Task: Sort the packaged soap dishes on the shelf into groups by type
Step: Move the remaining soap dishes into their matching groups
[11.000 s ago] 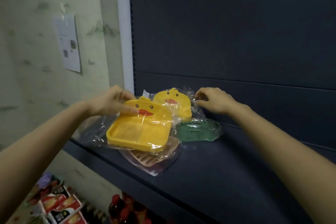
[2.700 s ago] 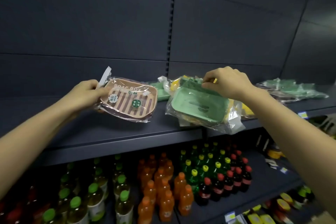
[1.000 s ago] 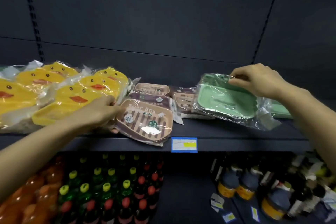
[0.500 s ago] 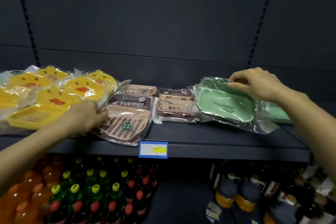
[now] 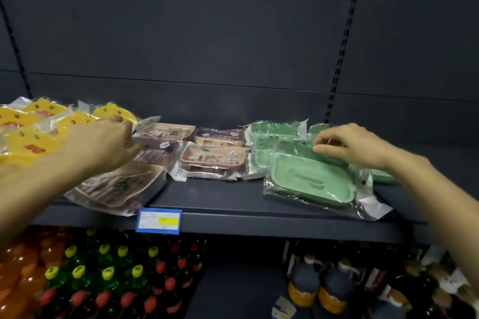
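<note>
A bare strip of shelf [image 5: 215, 197] lay open at the front between the brown soap boxes [image 5: 212, 160] and green soap dishes [image 5: 311, 181]. Yellow duck dishes [image 5: 28, 134] crowded the left end; above all packages, room stood free.

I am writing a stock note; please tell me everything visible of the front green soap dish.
The green dish is a pale green, plastic-looking rounded rectangular tray with a raised rim and a small cut-out in its floor. A clear crinkled bag wraps it. It lies front right on the shelf, tilted, its far end propped on other green dishes. The right hand seems to pinch its bag at the far edge.
</note>
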`<state>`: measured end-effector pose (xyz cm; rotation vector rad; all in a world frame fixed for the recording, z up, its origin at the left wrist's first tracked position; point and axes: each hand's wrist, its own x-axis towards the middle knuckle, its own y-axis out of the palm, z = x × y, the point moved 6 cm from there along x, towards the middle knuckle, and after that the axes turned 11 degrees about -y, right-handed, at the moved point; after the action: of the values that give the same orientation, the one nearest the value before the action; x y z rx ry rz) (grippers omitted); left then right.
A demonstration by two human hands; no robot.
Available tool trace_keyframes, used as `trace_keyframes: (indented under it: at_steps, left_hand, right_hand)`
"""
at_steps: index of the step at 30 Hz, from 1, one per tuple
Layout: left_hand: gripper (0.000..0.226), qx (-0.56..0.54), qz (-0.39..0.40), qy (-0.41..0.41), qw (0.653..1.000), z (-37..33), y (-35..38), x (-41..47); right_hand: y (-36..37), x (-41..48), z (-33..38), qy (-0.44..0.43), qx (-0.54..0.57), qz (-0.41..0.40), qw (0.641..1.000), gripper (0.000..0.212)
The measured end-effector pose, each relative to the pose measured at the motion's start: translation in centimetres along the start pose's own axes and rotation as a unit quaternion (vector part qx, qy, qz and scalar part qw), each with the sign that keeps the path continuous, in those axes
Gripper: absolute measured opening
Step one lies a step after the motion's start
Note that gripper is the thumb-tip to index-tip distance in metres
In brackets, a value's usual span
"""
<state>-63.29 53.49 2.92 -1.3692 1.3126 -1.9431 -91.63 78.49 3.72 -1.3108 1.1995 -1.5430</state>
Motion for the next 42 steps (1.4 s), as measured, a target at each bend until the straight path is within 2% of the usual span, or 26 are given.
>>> trace_keyframes:
  at_steps: [8,12,16,21,24,27,30,36,42]
  left_hand:
    - [0.044,0.022,-0.027,-0.015,0.999,-4.9,-2.0,-2.9]
    - [0.042,0.039,-0.028,-0.016,0.999,-5.1,-2.4,-4.5]
    - [0.04,0.039,-0.008,-0.043,0.998,-4.1,-2.4,-5.4]
    - [0.039,0.049,-0.003,-0.073,0.996,-2.4,-2.9,-6.8]
    - [0.039,0.057,0.006,-0.084,0.995,-0.9,-3.0,-8.0]
    - [0.038,0.049,0.011,-0.096,0.994,1.0,-3.4,-9.3]
    - [0.037,0.033,0.005,-0.107,0.994,3.7,-3.5,-10.5]
    - [0.034,-0.009,0.0,-0.146,0.989,12.0,-3.8,-12.5]
    - [0.031,0.044,0.004,-0.186,0.981,23.8,-4.0,-13.8]
  right_hand:
    - [0.5,0.3,0.8,-0.105,-0.025,-0.031,0.994,0.021]
    - [1.3,1.1,1.4,-0.119,-0.039,-0.051,0.991,0.023]
    - [2.1,1.4,1.8,-0.145,-0.04,-0.001,0.989,0.029]
    - [3.1,2.5,3.0,-0.129,-0.124,-0.011,0.984,0.03]
    - [2.4,3.2,3.8,-0.103,-0.159,0.009,0.982,0.025]
    - [1.7,4.1,5.4,-0.107,-0.144,0.035,0.983,0.026]
    - [1.5,5.6,8.3,-0.138,-0.079,0.049,0.986,0.033]
    - [2.7,9.9,18.8,-0.233,-0.055,0.019,0.971,0.037]
    - [3.9,14.6,32.5,-0.306,-0.004,-0.015,0.952,0.035]
